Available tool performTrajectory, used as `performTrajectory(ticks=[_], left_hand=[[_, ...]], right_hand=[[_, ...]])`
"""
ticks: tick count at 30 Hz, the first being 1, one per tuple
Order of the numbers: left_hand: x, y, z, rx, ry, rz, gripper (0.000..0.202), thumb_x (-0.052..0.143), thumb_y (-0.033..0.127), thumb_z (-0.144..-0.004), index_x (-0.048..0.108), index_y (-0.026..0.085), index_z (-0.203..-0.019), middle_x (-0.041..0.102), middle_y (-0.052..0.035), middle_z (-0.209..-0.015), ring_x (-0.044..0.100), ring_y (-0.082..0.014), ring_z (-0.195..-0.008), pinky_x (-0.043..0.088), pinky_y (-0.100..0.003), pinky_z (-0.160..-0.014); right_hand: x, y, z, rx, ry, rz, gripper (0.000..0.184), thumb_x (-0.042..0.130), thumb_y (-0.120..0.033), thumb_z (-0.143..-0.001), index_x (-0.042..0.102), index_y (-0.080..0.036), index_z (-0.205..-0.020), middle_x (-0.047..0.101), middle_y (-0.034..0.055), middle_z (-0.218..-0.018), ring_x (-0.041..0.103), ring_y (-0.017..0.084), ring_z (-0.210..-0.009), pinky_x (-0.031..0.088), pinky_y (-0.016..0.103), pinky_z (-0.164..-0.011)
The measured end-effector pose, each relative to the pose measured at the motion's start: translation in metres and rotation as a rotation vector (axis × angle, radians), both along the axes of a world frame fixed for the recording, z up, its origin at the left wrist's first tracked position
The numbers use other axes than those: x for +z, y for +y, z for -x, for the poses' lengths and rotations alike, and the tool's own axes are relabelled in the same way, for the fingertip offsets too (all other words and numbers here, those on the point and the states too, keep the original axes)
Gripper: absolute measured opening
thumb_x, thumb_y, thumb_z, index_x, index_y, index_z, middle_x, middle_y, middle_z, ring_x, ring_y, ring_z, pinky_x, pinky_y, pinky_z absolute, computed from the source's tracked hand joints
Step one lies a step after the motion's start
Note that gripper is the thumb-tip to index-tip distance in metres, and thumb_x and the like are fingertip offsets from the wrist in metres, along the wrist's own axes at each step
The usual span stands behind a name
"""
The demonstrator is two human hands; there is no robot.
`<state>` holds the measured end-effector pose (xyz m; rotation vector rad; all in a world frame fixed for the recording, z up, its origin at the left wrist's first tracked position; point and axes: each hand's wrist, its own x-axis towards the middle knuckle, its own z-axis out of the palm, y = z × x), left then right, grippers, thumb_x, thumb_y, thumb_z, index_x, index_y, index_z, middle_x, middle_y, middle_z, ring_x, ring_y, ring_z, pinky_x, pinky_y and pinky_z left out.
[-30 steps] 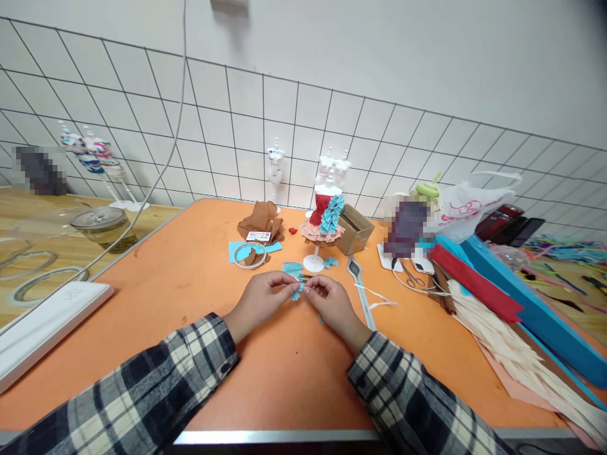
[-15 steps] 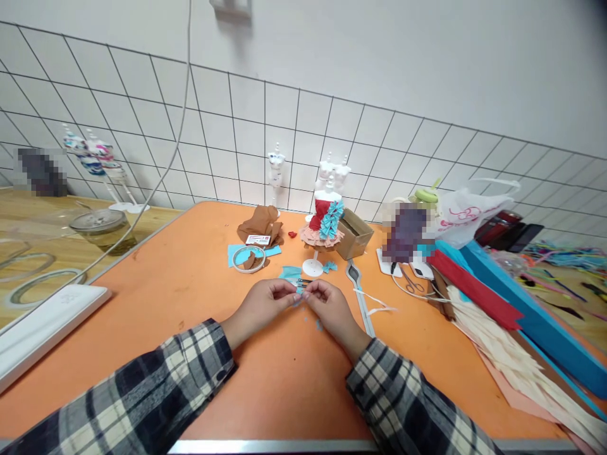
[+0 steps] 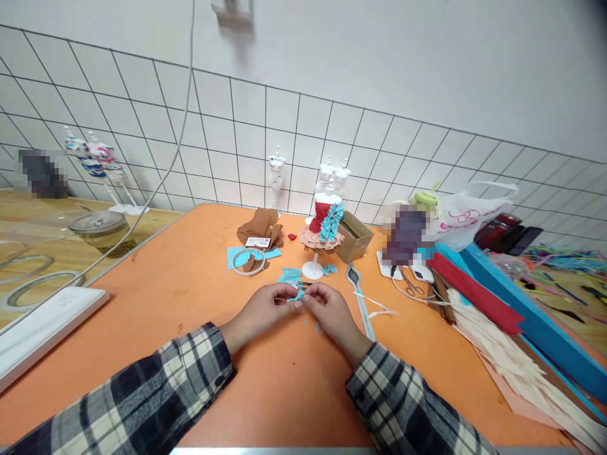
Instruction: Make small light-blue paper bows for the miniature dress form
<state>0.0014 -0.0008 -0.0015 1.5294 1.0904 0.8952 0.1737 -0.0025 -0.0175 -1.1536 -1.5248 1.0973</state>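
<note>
My left hand (image 3: 270,306) and my right hand (image 3: 329,311) meet fingertip to fingertip above the orange table. Between them they pinch a small piece of blue crepe paper (image 3: 299,295), mostly hidden by the fingers. Just beyond the fingertips a small dark metal tool (image 3: 304,285) shows in part; its kind is unclear. A flat blue paper piece (image 3: 289,275) lies behind it. Farther back stands a mini dress form (image 3: 322,218) in a red bodice with blue ruffles and a pink frilled skirt. A folded blue ruffle (image 3: 330,269) rests by its white base.
A roll of tape (image 3: 248,261), brown crepe paper (image 3: 260,226) and a cardboard box (image 3: 355,237) sit at the back. On the right are scissors (image 3: 415,289), a grey strap (image 3: 363,303) and coloured paper strips (image 3: 474,284). A white power strip (image 3: 52,335) lies left.
Both hands stay together at nearly the same spot, with the fingers shifted slightly on the blue paper. The camera view has moved slightly.
</note>
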Motion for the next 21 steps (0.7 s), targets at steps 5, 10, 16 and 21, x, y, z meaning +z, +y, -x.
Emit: performTrajectory(ticks=[5,10,16,21], left_hand=[[0.003,-0.001,0.002,0.009,0.127,-0.034,0.025,0.066,0.04,-0.072,0.066,0.015,-0.077,0.069,-0.0036,-0.076,0.062,-0.0194,-0.073,0.047,-0.028,-0.066],[0.002,0.001,0.004,-0.051,0.137,-0.033,0.027,0.066,0.041,-0.072,0.068,0.015,-0.081,0.069,-0.0049,-0.083,0.062,-0.0209,-0.081,0.047,-0.029,-0.073],[-0.001,0.003,0.005,-0.042,0.054,0.042,0.035,0.066,0.047,-0.075,0.065,0.013,-0.085,0.068,-0.0035,-0.082,0.06,-0.018,-0.076,0.045,-0.027,-0.071],[-0.003,0.004,0.004,-0.034,0.073,0.026,0.034,0.068,0.045,-0.071,0.065,0.013,-0.084,0.067,-0.003,-0.08,0.059,-0.0176,-0.074,0.044,-0.027,-0.07]], right_hand=[[0.002,-0.002,-0.001,0.013,-0.063,-0.022,0.011,0.061,-0.029,-0.077,0.064,-0.019,-0.081,0.06,-0.0006,-0.067,0.05,0.013,-0.058,0.04,0.025,-0.054],[0.008,-0.003,-0.005,-0.006,-0.081,-0.081,0.014,0.061,-0.027,-0.078,0.069,-0.019,-0.087,0.068,0.0026,-0.079,0.056,0.014,-0.063,0.043,0.025,-0.057],[0.011,-0.004,-0.007,-0.036,-0.187,-0.077,0.015,0.062,-0.028,-0.076,0.068,-0.018,-0.086,0.064,0.0002,-0.073,0.045,0.01,-0.052,0.036,0.023,-0.05],[0.009,-0.003,-0.008,-0.043,-0.222,-0.061,0.01,0.061,-0.027,-0.075,0.065,-0.019,-0.077,0.055,-0.0027,-0.062,0.041,0.01,-0.05,0.032,0.023,-0.048]])
